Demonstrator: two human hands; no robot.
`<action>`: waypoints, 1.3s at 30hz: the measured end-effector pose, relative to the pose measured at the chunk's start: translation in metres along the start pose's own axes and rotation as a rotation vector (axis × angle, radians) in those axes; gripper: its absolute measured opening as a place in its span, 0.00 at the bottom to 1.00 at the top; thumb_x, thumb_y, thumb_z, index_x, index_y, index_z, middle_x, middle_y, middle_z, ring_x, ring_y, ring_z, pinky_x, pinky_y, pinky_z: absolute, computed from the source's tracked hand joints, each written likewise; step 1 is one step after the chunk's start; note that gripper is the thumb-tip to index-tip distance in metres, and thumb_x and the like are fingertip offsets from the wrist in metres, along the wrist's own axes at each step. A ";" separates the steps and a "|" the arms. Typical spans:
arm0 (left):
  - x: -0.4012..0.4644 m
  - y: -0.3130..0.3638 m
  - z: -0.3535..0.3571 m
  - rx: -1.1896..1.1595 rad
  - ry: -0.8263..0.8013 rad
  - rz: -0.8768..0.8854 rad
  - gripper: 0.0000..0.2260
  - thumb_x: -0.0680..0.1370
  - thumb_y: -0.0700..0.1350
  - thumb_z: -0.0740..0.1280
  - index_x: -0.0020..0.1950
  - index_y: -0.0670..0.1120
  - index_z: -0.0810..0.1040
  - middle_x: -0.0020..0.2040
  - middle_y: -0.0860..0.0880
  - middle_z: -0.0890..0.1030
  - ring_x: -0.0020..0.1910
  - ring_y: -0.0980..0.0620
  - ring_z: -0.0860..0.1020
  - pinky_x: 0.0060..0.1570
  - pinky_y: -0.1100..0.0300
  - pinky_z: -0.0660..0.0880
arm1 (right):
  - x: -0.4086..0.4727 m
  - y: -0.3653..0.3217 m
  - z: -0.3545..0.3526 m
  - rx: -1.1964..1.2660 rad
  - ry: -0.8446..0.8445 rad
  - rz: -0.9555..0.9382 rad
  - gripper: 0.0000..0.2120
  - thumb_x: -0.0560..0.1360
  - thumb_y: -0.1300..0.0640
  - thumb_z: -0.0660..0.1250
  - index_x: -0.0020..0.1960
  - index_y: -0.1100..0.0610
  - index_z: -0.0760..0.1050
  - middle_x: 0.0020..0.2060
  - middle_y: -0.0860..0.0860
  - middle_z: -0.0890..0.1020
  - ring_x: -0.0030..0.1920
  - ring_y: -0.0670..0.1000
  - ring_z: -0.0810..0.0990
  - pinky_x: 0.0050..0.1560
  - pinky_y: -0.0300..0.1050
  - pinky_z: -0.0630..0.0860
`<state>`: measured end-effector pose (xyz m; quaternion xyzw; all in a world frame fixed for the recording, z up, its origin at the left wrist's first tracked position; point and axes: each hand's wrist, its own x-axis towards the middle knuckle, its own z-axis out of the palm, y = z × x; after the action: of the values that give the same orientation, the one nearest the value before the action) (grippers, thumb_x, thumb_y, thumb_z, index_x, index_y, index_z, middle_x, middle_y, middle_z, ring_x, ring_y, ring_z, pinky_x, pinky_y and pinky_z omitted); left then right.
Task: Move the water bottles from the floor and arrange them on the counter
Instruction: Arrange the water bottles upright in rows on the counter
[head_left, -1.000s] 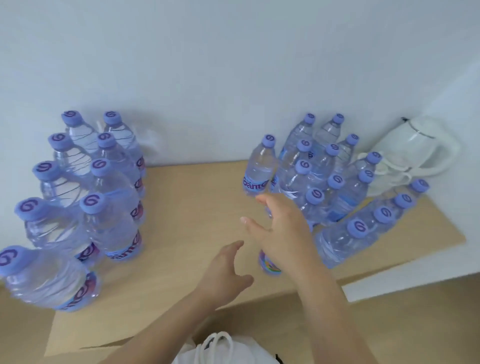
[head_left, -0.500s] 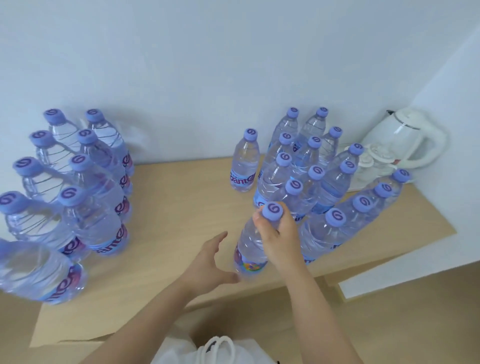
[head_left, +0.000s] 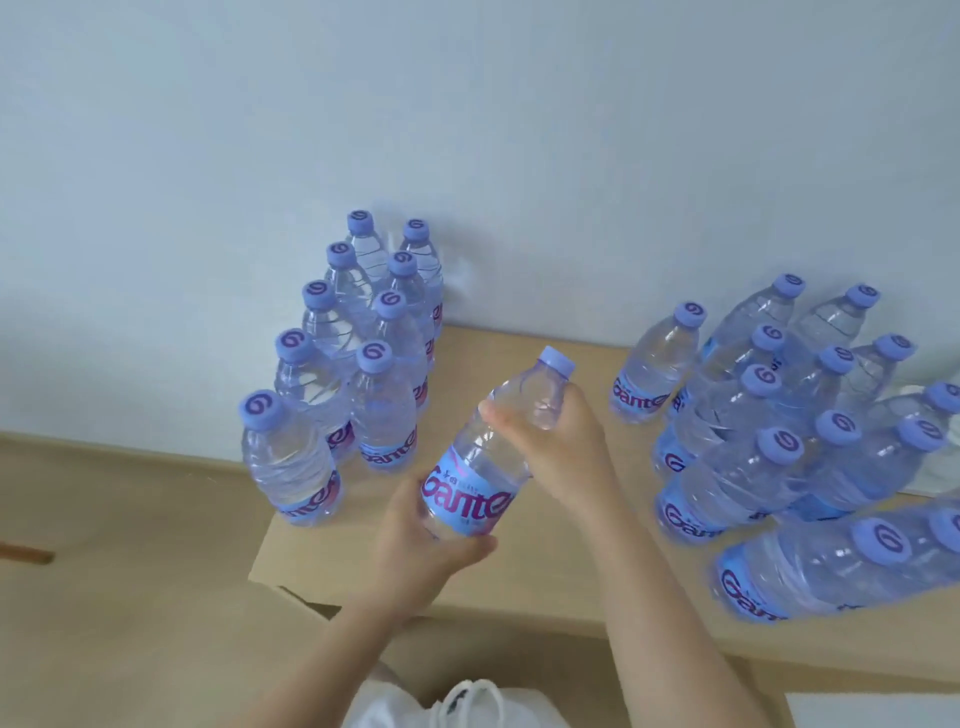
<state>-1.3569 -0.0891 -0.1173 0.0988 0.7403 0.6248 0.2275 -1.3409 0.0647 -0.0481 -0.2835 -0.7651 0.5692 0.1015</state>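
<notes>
A clear water bottle (head_left: 480, 470) with a purple cap and a blue label hangs tilted over the middle of the wooden counter (head_left: 561, 566). My right hand (head_left: 558, 441) grips its neck and shoulder. My left hand (head_left: 428, 545) cups its base from below. To the left, a group of several bottles (head_left: 353, 364) stands in two rows against the wall. On the right a larger group of several bottles (head_left: 779, 426) stands packed together, reaching the frame's edge.
The counter's front edge (head_left: 467, 618) runs just below my hands. A white wall (head_left: 467, 130) backs the counter. Beyond the right group lies a white object (head_left: 935, 483), mostly hidden. A white bag with cord handles (head_left: 467, 706) shows at the bottom.
My right hand lifted the front bottle from the right group and carried it left, tilted. My left hand closed under its base. The camera swung to the left.
</notes>
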 end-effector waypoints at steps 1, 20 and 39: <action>0.000 -0.003 -0.006 -0.009 0.000 0.008 0.31 0.52 0.50 0.78 0.52 0.52 0.72 0.44 0.51 0.81 0.43 0.53 0.81 0.43 0.56 0.78 | -0.001 -0.001 0.012 0.010 0.029 -0.031 0.35 0.54 0.33 0.70 0.56 0.50 0.73 0.47 0.45 0.82 0.49 0.47 0.81 0.53 0.54 0.78; 0.019 -0.043 -0.080 -0.225 0.029 -0.255 0.24 0.60 0.43 0.69 0.55 0.50 0.73 0.51 0.53 0.81 0.50 0.59 0.78 0.46 0.63 0.74 | -0.022 0.015 0.150 -0.315 0.179 -0.172 0.34 0.58 0.41 0.78 0.57 0.51 0.67 0.53 0.44 0.77 0.55 0.48 0.76 0.52 0.45 0.73; 0.001 -0.049 -0.068 -0.042 -0.144 -0.369 0.05 0.70 0.35 0.67 0.45 0.38 0.79 0.37 0.49 0.83 0.37 0.58 0.79 0.33 0.69 0.72 | -0.029 0.021 0.159 -0.244 0.170 -0.181 0.45 0.60 0.42 0.78 0.70 0.55 0.63 0.62 0.47 0.69 0.64 0.47 0.66 0.59 0.40 0.68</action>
<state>-1.3821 -0.1581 -0.1568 0.0010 0.7145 0.5792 0.3925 -1.3866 -0.0768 -0.1151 -0.2709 -0.8396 0.4344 0.1816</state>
